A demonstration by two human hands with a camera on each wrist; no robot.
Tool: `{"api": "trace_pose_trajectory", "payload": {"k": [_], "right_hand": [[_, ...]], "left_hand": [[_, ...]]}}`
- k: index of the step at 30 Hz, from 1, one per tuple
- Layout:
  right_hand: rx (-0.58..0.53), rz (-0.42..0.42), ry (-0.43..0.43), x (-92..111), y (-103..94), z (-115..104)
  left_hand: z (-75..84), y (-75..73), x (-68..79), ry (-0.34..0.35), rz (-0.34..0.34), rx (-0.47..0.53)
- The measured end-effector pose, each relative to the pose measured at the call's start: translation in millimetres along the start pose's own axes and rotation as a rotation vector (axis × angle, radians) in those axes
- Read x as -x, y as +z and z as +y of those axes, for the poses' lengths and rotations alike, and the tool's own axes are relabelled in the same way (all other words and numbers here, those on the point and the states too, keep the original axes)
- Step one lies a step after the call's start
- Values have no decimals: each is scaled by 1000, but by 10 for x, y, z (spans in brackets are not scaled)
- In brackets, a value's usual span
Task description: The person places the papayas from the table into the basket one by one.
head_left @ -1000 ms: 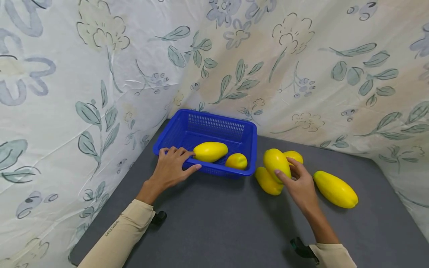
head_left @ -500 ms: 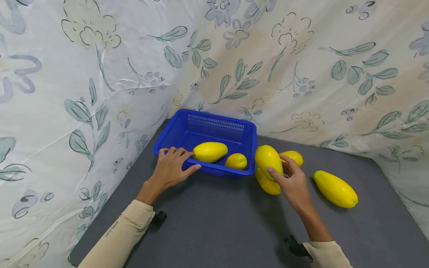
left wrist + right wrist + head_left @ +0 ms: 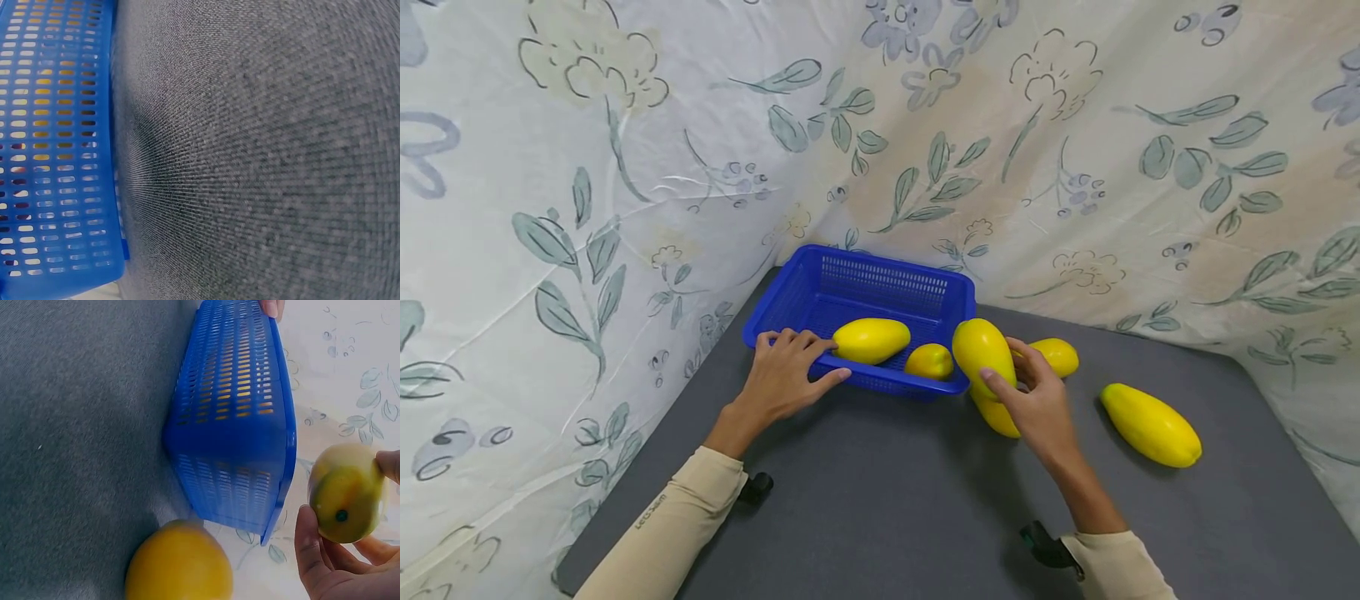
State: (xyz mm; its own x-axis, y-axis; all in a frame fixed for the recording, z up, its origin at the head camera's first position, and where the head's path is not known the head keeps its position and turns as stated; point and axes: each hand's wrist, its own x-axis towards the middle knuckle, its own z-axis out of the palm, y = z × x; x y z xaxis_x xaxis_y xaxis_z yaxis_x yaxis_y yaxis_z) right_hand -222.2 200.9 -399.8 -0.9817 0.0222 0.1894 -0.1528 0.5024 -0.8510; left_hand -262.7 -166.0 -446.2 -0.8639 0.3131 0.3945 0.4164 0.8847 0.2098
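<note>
My right hand [image 3: 1037,400] holds a yellow papaya [image 3: 981,354] between thumb and fingers, raised just beside the basket's right front corner. In the right wrist view the papaya [image 3: 347,494] shows its greenish end, with a small dark stem spot. My left hand [image 3: 786,371] grips the near rim of the blue basket [image 3: 880,379], fingers bent over it and thumb along the outside. Inside the basket lie a long papaya [image 3: 872,340] and another papaya [image 3: 929,362] seen end-on. Below the held fruit, a papaya [image 3: 997,415] on the table is partly hidden.
Behind the right hand is one papaya [image 3: 1056,357], and a longer papaya [image 3: 1152,425] lies farther right. The grey table [image 3: 880,500] is bordered at the back and left by a floral cloth [image 3: 1075,167]. The basket's slotted wall [image 3: 75,284] fills the left wrist view's left side.
The right hand has carried its papaya leftward, from above the table fruits to the basket's right edge. My left hand and the basket have stayed in place.
</note>
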Motion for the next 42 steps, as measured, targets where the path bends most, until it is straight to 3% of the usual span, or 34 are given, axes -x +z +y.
{"api": "trace_pose_trajectory", "payload": {"k": [12,20,42], "right_hand": [[-48,-31,0,-57,133,-90],[-167,-52,-39,-126,162,-40],[-168,-43,-7,-99,111,24]], "left_hand": [[-6,5,-1,4,4,-1],[20,20,-19,6,9,1],[48,9,-22,-17,5,-1]]}}
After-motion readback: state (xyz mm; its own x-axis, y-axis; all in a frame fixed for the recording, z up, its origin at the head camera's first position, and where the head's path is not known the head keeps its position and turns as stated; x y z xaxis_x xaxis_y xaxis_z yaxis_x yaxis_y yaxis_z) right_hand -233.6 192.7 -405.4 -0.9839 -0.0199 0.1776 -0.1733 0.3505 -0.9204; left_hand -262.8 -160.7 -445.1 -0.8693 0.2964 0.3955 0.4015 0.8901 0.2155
